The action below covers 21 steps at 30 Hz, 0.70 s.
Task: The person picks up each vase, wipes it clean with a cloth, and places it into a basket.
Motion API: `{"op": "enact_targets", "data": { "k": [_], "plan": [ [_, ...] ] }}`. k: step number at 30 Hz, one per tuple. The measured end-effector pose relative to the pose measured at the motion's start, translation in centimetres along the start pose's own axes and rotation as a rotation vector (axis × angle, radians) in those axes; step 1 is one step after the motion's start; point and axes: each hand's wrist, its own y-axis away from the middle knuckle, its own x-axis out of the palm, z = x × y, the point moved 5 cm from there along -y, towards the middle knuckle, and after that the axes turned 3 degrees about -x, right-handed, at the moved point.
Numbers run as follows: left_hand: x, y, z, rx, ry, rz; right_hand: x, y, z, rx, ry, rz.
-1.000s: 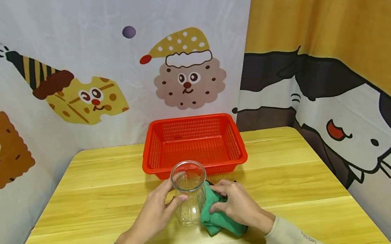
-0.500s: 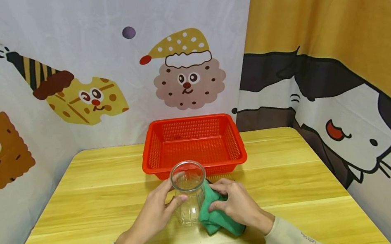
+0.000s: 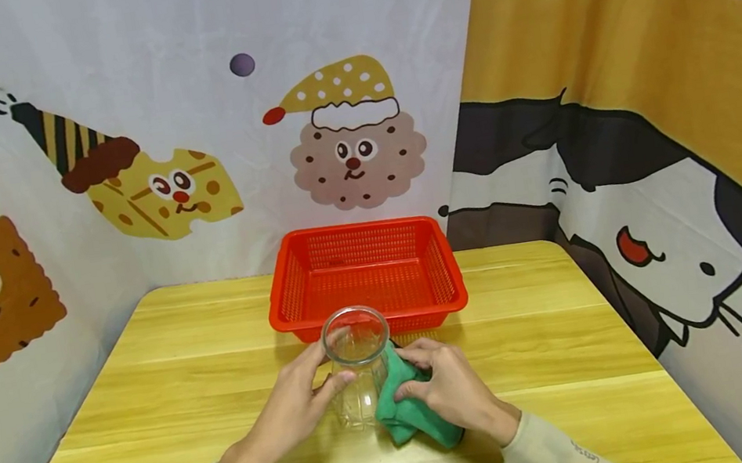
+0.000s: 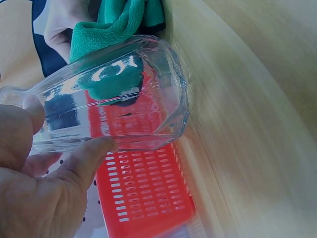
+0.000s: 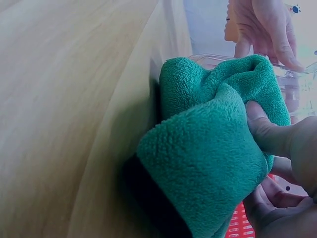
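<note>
A clear glass jar [image 3: 358,391] with a round open rim stands upright on the table. My left hand [image 3: 295,400] grips it from the left, thumb in front and fingers round the far side. In the left wrist view the jar [image 4: 119,99] has a faceted body and a thick base. My right hand [image 3: 461,393] pinches a bunched green cloth [image 3: 411,412] against the jar's right side. Fluffy pile and a dark edge show on the cloth [image 5: 208,148] in the right wrist view, where it covers much of the jar.
Behind the jar, a red perforated plastic basket [image 3: 368,287] sits at the back of the wooden table [image 3: 537,350]. Cartoon-printed curtains [image 3: 180,92] hang along the back and both sides.
The right hand and green cloth have shifted very slightly left along the jar's side. The left hand keeps its grip, and the head view has turned a little.
</note>
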Motion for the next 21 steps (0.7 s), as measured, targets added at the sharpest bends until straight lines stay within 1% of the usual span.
{"op": "enact_targets", "data": {
  "k": [21],
  "plan": [
    [0.04,0.16,0.03,-0.001,0.040,0.001,-0.53,0.01,0.98,-0.018,-0.026,-0.026]
  ]
}}
